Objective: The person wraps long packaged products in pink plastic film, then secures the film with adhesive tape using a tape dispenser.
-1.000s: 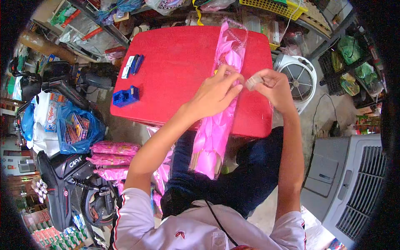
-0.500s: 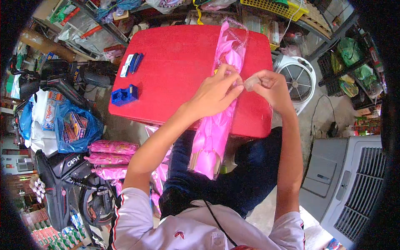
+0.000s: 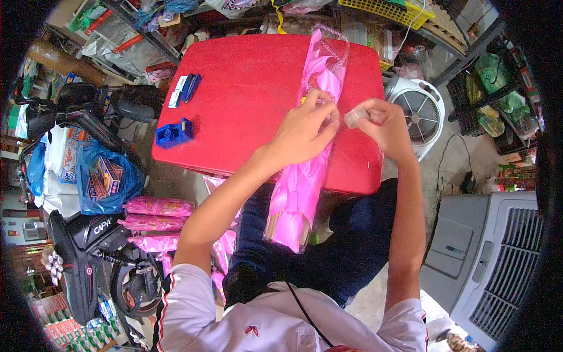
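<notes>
A long pink bundle (image 3: pixel 299 188) in a clear plastic sleeve lies lengthwise over the red table (image 3: pixel 246 88), its near end overhanging the edge above my lap. Across the middle of this bundle is my left hand (image 3: pixel 305 129), fingers curled and thumb drawn in towards them; what they pinch, if anything, is too small to make out. Just to its right, above the tabletop, my right hand (image 3: pixel 384 126) grips a small roll of clear tape (image 3: pixel 355 118) between thumb and fingers.
On the table's left side are a blue tape dispenser (image 3: pixel 175 134), a blue stapler (image 3: pixel 190 88) and a small white box (image 3: pixel 177 92). Pink packages (image 3: pixel 158 214) are stacked lower left beside a motorbike (image 3: pixel 82 252). A fan (image 3: pixel 417 111) and a grey air cooler (image 3: pixel 481 258) stand right.
My hands have moved slightly apart, the left one a little to the left. The roll of tape stays in my right hand, and the bundle's near end has shifted slightly left.
</notes>
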The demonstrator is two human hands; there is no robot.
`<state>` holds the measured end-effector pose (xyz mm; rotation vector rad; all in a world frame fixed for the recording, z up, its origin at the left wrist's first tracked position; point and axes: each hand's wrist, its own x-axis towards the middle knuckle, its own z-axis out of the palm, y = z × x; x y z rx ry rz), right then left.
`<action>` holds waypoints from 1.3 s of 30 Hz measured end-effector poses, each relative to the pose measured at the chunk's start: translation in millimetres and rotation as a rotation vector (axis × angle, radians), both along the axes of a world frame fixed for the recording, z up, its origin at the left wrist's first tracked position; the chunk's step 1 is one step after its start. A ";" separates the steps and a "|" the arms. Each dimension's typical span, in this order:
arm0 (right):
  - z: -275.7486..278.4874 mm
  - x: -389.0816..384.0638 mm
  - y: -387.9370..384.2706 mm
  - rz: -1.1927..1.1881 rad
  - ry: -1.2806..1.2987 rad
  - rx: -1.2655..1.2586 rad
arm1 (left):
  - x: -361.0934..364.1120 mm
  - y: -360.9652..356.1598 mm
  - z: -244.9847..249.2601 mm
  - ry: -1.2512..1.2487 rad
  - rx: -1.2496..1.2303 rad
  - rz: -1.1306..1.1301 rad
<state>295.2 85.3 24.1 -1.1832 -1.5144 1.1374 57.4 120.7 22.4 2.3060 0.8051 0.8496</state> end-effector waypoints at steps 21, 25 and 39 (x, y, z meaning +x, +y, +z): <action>2.4 -0.9 -3.1 -0.035 -0.017 0.065 | -0.2 -0.3 -0.1 -0.021 -0.051 0.016; 5.3 0.1 -4.1 -0.024 -0.045 0.060 | -0.8 0.0 -1.5 -0.023 -0.071 0.013; 5.4 1.7 -4.5 0.003 -0.047 0.084 | -0.7 0.1 3.3 -0.009 -0.059 0.010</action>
